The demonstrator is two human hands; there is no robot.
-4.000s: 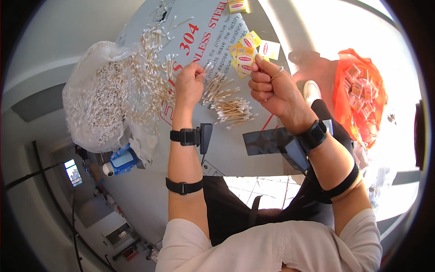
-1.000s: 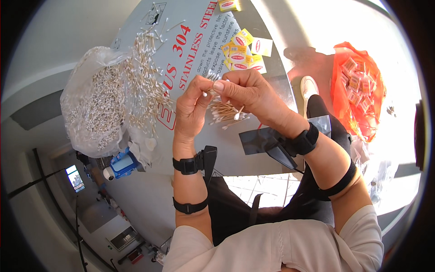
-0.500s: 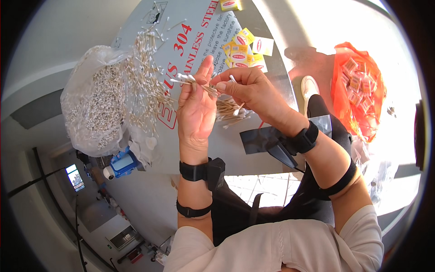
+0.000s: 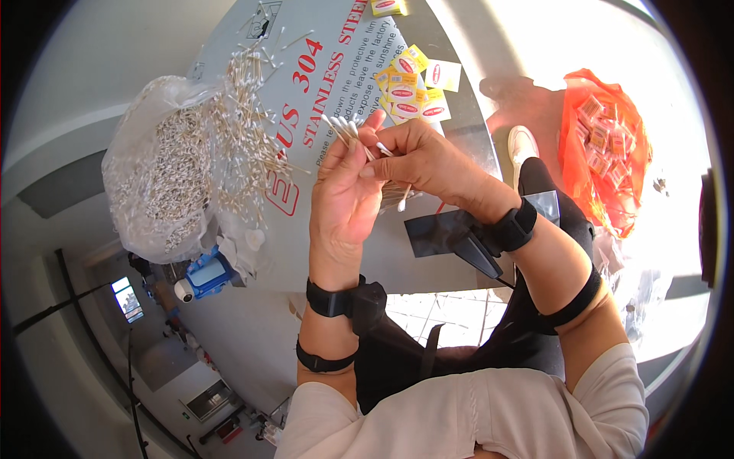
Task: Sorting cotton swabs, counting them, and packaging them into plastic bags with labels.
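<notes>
Hands (image 4: 382,172) hold cotton swabs (image 4: 344,130) beside swab-filled clear bag (image 4: 157,183).

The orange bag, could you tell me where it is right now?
In the head view, the orange bag lies at the person's right, beyond the right hand.

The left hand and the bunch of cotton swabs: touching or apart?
Touching: the head view shows the left hand gripping the cotton swabs, stems between its fingers.

Person's bare left hand (image 4: 345,200) and right hand (image 4: 419,158); black wrist straps with black boxes, black elastic forearm bands, cream short sleeves, dark trousers, white shoe.
</notes>
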